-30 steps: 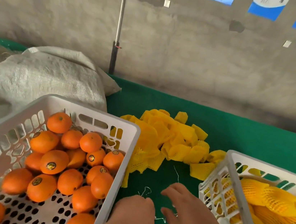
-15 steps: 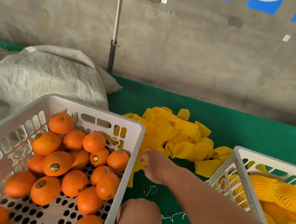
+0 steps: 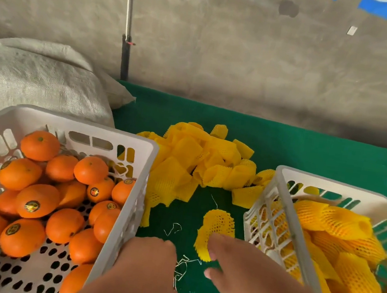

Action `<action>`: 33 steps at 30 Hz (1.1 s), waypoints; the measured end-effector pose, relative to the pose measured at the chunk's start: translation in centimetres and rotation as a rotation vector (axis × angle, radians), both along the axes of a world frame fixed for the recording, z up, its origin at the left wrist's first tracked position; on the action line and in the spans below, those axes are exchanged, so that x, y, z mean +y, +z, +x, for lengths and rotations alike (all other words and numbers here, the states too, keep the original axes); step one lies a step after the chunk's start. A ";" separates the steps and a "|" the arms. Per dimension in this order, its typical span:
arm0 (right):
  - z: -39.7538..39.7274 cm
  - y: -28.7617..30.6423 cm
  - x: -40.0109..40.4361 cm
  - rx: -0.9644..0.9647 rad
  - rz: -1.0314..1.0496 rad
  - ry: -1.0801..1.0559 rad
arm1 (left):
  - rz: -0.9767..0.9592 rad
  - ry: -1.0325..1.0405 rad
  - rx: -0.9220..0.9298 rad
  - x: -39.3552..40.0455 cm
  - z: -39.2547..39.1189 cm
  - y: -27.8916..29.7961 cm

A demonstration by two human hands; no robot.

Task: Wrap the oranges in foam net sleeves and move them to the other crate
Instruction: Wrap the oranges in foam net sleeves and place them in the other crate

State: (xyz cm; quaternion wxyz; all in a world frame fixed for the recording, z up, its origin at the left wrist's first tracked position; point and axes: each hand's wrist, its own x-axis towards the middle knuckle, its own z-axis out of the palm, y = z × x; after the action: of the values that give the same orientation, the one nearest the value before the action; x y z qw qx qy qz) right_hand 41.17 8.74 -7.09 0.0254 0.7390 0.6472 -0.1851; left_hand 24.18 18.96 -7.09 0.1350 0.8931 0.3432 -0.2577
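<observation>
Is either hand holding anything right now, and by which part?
The right hand holds one yellow foam net sleeve by its near lower end. The left hand shows only its back, so cannot tell.

- We see a bare green strip of table (image 3: 186,213) running from 6 to 12 o'clock between the two crates.
- At 12 o'clock the sleeve pile (image 3: 200,162) blocks it.
- The left crate (image 3: 147,164) walls 9 o'clock, the right crate (image 3: 281,182) 3 o'clock.
</observation>
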 end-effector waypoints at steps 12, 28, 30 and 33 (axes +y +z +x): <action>0.7 -0.8 0.3 0.057 0.017 0.024 | -0.006 -0.105 -0.284 -2.0 0.7 1.4; 0.5 -0.8 -0.3 -0.045 0.061 -0.008 | -0.276 0.409 -0.324 -0.4 0.4 1.8; 0.2 -0.6 -0.3 -0.034 0.062 -0.001 | -0.548 0.666 -0.482 -0.1 0.6 2.4; -0.2 -0.3 -0.3 -0.023 0.082 0.024 | -0.938 1.065 -0.799 0.8 0.6 2.9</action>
State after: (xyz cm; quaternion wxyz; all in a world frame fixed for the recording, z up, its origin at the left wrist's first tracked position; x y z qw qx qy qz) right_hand 40.99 8.44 -7.43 0.0045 0.7339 0.6626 -0.1494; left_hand 24.80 19.77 -4.22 0.7117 0.4852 0.5041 0.0624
